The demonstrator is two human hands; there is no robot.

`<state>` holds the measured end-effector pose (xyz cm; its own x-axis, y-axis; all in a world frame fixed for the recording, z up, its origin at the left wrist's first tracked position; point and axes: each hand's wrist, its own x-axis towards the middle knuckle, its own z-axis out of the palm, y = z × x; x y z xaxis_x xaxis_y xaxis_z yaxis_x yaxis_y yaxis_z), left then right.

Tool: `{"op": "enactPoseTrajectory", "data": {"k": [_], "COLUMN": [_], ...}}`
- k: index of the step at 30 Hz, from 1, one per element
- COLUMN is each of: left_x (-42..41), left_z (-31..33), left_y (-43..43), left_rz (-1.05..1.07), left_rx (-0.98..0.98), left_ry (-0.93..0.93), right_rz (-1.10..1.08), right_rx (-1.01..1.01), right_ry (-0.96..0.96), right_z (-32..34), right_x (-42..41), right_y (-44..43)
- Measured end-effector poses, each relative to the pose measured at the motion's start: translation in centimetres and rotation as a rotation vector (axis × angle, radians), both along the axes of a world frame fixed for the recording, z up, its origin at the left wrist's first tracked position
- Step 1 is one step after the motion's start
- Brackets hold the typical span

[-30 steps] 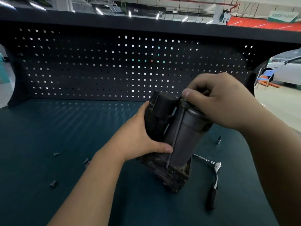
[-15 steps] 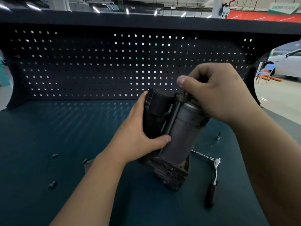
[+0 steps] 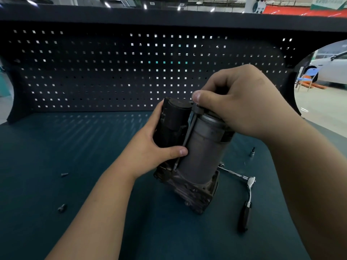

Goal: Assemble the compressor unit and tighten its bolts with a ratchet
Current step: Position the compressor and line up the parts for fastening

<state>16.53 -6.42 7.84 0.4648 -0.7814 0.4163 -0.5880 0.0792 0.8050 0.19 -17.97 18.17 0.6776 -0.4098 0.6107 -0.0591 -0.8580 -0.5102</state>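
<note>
Hands, left (image 3: 150, 149) and right (image 3: 244, 107), grip compressor (image 3: 203, 151) (top hidden)

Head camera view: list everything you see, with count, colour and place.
Cylindrical metal compressor unit: one, grey and black, standing at bench centre.
Long thin metal bolt: one, grey, down the compressor's side.
Ratchet with black handle: one, silver, right of the compressor.
Small socket bit: one, silver, beyond the ratchet.
Short loose bolts: two, grey, bench left.
Perforated pegboard: one, black, behind the bench.
Bench mat: one, teal, under everything.
Car: one, white, far right.
Left-hand grip: one, around the compressor's black cylinder.
Right-hand grip: one, pinching the long bolt's top.
</note>
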Motion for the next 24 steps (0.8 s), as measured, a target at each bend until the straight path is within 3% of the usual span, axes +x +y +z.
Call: {"op": "enactPoseTrajectory", "data": {"k": [19, 24], "left_x": [0.5, 0.9], "left_z": [-0.2, -0.3], "left_y": [-0.1, 0.2], "left_rz": [-0.052, -0.065], "left_rx": [-0.02, -0.006], "left_ry": [-0.003, 0.034], "right_rz": [0.065, -0.057], "right_rx": [-0.083, -0.358], "right_ry": [0.065, 0.257], "right_z": [0.4, 2.1], "right_x": [0.4, 0.7], "right_y": [0.0, 0.8]}}
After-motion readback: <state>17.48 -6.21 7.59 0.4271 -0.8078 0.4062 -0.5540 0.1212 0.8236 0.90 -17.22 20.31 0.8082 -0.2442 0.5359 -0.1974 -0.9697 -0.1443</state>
